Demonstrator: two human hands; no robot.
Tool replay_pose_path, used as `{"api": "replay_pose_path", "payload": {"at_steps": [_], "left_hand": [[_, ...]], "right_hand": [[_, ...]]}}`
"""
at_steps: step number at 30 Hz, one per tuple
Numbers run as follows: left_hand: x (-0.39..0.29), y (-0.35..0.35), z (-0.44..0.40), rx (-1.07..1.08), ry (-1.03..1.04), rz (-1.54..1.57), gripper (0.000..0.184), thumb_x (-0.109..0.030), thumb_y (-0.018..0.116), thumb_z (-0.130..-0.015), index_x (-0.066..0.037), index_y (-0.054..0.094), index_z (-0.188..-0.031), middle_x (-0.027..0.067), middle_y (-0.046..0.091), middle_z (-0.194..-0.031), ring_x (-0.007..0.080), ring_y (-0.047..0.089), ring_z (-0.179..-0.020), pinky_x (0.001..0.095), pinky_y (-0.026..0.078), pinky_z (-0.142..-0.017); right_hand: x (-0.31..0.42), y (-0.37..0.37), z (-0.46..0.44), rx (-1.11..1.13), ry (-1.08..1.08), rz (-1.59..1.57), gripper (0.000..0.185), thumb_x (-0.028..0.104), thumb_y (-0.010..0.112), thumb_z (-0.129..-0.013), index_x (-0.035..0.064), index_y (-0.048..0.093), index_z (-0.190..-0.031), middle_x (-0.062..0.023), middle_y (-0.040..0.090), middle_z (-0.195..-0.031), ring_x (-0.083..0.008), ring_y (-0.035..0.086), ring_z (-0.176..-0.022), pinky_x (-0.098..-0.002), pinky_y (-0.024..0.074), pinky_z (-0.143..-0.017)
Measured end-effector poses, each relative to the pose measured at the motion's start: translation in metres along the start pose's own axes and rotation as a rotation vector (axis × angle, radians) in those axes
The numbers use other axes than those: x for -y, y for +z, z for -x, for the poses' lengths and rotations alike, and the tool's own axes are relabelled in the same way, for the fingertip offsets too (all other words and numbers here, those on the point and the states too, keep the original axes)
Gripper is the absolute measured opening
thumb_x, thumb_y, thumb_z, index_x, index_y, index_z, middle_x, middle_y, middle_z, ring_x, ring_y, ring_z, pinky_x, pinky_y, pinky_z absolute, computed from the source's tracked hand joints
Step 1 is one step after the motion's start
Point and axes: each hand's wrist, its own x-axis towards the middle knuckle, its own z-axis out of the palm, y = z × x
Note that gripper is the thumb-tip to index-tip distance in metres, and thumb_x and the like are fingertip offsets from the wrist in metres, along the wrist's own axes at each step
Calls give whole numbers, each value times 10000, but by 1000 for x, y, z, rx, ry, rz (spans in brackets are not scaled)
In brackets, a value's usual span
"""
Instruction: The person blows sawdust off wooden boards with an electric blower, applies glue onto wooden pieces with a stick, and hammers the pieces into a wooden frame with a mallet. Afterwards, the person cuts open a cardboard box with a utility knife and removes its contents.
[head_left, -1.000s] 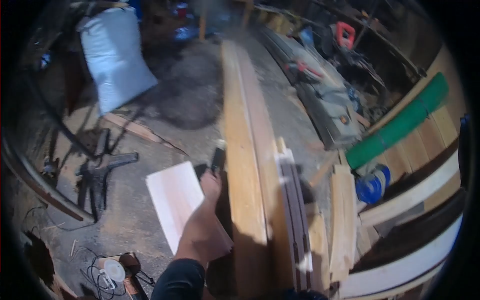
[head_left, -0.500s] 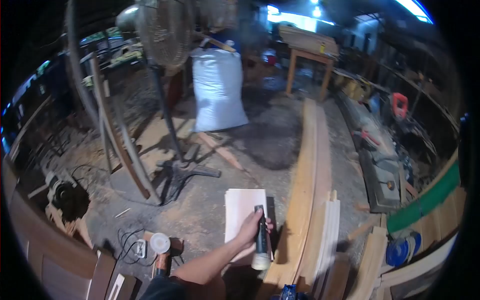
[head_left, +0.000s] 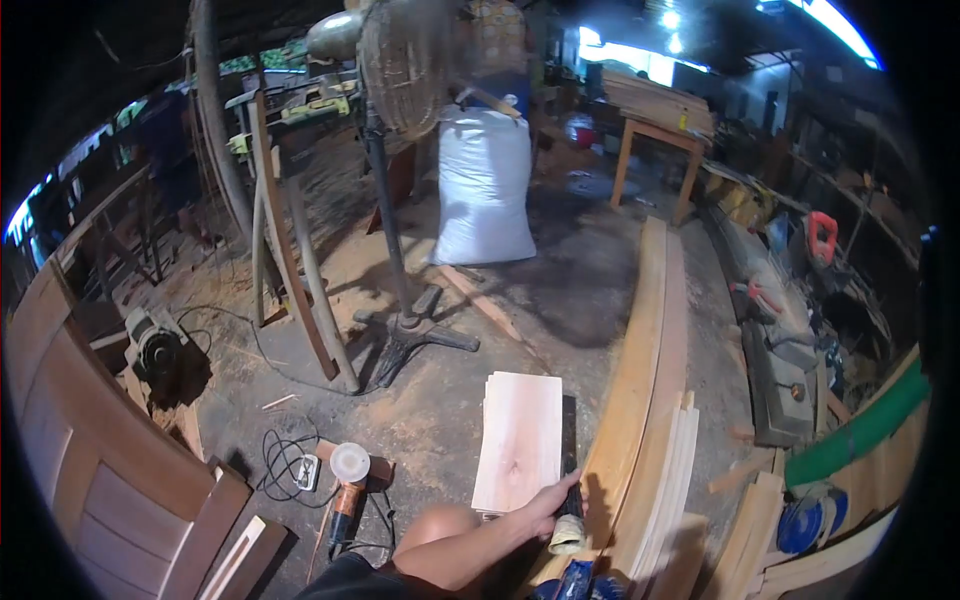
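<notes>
My left hand (head_left: 550,503) reaches in from the lower left, its fingers wrapped round a dark cylindrical tool with a pale, rounded end (head_left: 567,535). I cannot make out its exact kind. Just left of the hand lies a stack of thin pale boards (head_left: 520,440) on the floor. Long wooden planks (head_left: 640,370) run away from me on the right side of the hand. A blue tool (head_left: 577,580) shows partly at the bottom edge. My right hand is out of sight.
An angle grinder (head_left: 345,505) lies on the floor by a power strip (head_left: 308,472) and its cord. Further off stand a fan (head_left: 405,80), a white sack (head_left: 485,190) and a wooden table (head_left: 660,135). A panelled wooden piece (head_left: 120,460) borders the left.
The view has turned a little leftward, so the surroundings sit further right. My left hand has moved lower with the dark tool, off the board stack and towards the planks.
</notes>
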Motion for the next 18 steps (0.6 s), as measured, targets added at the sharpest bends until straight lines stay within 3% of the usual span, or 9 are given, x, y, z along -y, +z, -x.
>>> {"api": "replay_pose_path", "payload": {"at_steps": [5,7,8,10,13,15,18], "left_hand": [[2,19,-3,71,145,-95,282,-304,628,-980,-31,623,-1049,119,677,-872,267,683,-803,432,597,-733],[10,59,35,55,183,-82,254,-284,660,-956,-56,668,-1067,87,707,-885,250,692,-765,428,598,-674],[7,70,46,21,120,-83,190,-259,667,-939,-77,666,-993,73,686,-819,241,675,-706,409,593,-635],[5,18,-6,75,106,21,138,-215,661,-921,-83,626,-899,75,653,-784,234,647,-668,389,587,-623],[17,31,-2,-23,148,4,110,-149,653,-901,-88,561,-902,72,623,-775,220,622,-649,375,583,-616],[21,30,-5,-11,204,-84,140,-131,658,-899,-101,546,-978,59,612,-777,206,625,-666,370,584,-624],[30,41,6,-44,152,-235,117,-145,657,-914,-88,557,-940,51,609,-776,187,624,-659,342,580,-622]], "right_hand": [[5,-5,-2,21,1,13,519,106,719,-865,15,533,-1341,-94,644,-1089,-158,624,-904,-302,537,-785],[0,-19,-7,33,29,43,501,114,717,-866,11,534,-1321,-81,645,-1031,-150,630,-859,-299,538,-758],[-2,-22,-6,45,41,47,493,118,716,-866,9,535,-1311,-74,646,-1002,-146,633,-837,-298,539,-745],[-2,-20,11,30,25,8,476,125,715,-867,4,535,-1291,-61,647,-945,-137,639,-793,-295,540,-718],[22,-4,23,-33,-22,-31,284,109,739,-878,28,617,-1121,-17,622,-819,-87,573,-635,-258,470,-556],[24,0,20,-10,-22,-28,261,127,739,-882,37,619,-1096,-20,624,-819,-91,578,-633,-261,471,-556],[29,3,19,7,-5,70,217,136,720,-890,36,627,-1059,-21,624,-775,-96,584,-627,-274,476,-567]]}}
